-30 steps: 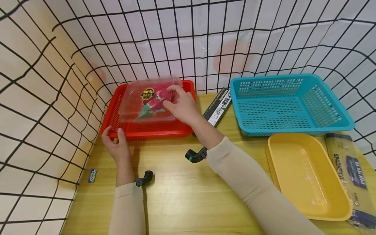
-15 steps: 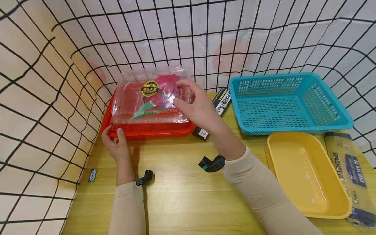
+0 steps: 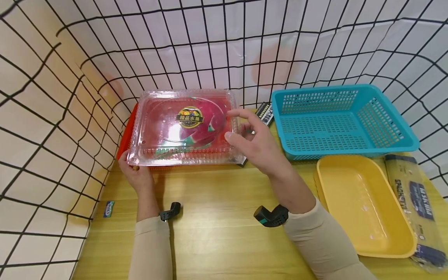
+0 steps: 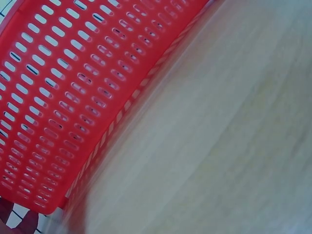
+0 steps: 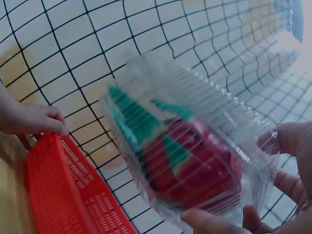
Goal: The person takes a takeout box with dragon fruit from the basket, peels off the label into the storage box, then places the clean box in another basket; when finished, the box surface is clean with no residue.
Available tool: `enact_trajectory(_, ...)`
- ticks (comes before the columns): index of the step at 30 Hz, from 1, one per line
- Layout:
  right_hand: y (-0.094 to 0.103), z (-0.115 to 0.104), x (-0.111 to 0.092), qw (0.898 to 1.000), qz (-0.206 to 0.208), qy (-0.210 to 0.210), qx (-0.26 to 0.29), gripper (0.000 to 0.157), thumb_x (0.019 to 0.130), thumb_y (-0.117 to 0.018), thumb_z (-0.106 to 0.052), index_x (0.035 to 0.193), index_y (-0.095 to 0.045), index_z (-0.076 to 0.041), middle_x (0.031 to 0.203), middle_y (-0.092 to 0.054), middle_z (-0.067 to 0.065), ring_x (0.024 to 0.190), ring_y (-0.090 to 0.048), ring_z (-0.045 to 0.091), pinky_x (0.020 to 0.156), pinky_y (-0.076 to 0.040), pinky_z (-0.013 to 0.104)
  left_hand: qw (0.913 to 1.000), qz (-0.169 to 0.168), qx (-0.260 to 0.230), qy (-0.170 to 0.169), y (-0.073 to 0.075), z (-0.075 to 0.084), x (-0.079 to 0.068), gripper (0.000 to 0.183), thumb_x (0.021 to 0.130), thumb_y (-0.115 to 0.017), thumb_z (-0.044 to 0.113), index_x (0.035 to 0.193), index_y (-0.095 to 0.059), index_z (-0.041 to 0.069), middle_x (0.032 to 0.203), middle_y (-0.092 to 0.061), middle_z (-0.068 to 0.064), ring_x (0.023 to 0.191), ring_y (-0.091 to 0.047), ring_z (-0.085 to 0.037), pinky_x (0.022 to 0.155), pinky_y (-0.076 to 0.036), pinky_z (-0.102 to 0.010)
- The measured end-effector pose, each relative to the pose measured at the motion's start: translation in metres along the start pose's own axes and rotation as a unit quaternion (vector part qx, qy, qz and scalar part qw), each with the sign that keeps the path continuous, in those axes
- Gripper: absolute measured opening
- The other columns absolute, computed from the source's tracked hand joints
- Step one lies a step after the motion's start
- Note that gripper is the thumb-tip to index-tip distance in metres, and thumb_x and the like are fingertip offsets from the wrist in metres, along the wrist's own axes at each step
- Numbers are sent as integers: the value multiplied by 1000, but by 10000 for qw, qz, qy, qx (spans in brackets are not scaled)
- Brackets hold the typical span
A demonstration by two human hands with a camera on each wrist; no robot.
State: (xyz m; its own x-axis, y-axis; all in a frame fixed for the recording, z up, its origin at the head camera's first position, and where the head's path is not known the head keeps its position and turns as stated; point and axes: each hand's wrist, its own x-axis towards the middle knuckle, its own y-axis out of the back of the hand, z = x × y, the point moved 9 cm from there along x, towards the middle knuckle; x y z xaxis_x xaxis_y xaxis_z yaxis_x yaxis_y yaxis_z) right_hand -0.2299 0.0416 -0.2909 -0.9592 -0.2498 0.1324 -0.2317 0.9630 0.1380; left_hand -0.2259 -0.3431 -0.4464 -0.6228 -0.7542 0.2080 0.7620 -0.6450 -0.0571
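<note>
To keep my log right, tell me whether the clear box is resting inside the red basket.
No, the right hand holds the clear box up, outside the red basket.

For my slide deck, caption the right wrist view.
Right hand holds a clear box of pink-green fruit; left hand grips a red basket.

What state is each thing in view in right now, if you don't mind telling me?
Clear container: closed, held up
Pink-and-green fruit: enclosed in the clear container
Red basket: held at its rim
Blue basket: upright, open-topped
Yellow tray: upright, open-topped
Spaghetti pack: lying flat, seal unclear
Dark box: lying down, mostly hidden
Small packet: lying flat
</note>
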Motion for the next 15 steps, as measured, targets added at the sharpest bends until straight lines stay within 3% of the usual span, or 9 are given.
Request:
enact_trajectory(4,5,15,-8,9961,-40,-161,861,50,97,-60,-8,145,-48,-14,111,-42,12,76,-58,21,72,-61,30,9999,-25,67,-71,-1,0,0,40,95,-69,8,131,-54,18,130,-51,7,120,-51,-12,99,-48,-29)
enact_trajectory(7,11,24,-17,9952,46,-253,948,52,96,-59,-8,146,-46,-13,112,-42,12,78,-61,20,72,-63,34,9999,-132,69,-22,-2,-1,-1,39,98,-64,11,134,-51,20,137,-48,5,120,-53,-13,94,-52,-26)
enact_trajectory(12,21,38,-33,9963,213,-318,773,50,96,-59,-9,145,-47,-11,109,-43,12,75,-62,19,71,-61,28,9994,-286,-3,182,-4,-4,-4,37,103,-59,23,138,-47,27,143,-47,1,115,-58,-18,82,-58,-19)
enact_trajectory(15,26,47,-43,9954,312,-328,843,49,95,-58,-7,143,-47,-8,108,-43,13,71,-62,15,66,-58,24,9994,-306,116,88,-3,-3,-5,38,103,-58,26,139,-47,25,144,-46,-1,118,-57,-18,87,-57,-21)
